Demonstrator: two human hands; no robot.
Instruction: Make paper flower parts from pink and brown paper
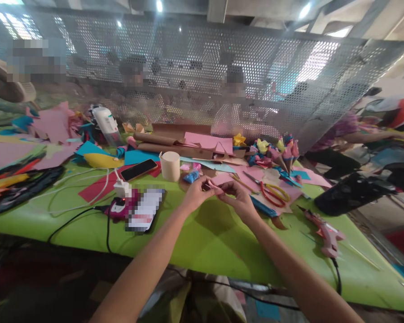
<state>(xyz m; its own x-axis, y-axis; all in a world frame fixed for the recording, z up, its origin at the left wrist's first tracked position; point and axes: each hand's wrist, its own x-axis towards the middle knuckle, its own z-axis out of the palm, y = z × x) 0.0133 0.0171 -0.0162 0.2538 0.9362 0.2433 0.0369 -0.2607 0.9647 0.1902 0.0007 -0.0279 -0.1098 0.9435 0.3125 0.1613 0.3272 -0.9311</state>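
I have a small pink piece up in front of me, just above the green table, and from it I count the clock, with twelve straight ahead. It is small and partly covered by my fingers, so I can't make out its full shape. My left hand has it from the nine o'clock side, thumb and fingertips pinched on it. My right hand comes in from three o'clock, its fingertips closed on the same piece, so my two hands nearly meet.

Close by at ten o'clock lies a crumpled blue bundle, and beyond it an upright beige roll. At three o'clock, past my right hand, are scissors with red and yellow handles, lying over pink paper.

Farther out, a phone with a lit screen lies between eight and nine, beside a magenta power strip with a white plug in it. A dark phone rests between nine and ten, partly on red paper. At four o'clock a pink glue gun lies on its side, and at three a black bottle lies near the table's edge. A yellow paper flower sits at one o'clock, a cluster of colourful paper flowers at two. Across twelve stands a perforated metal screen.
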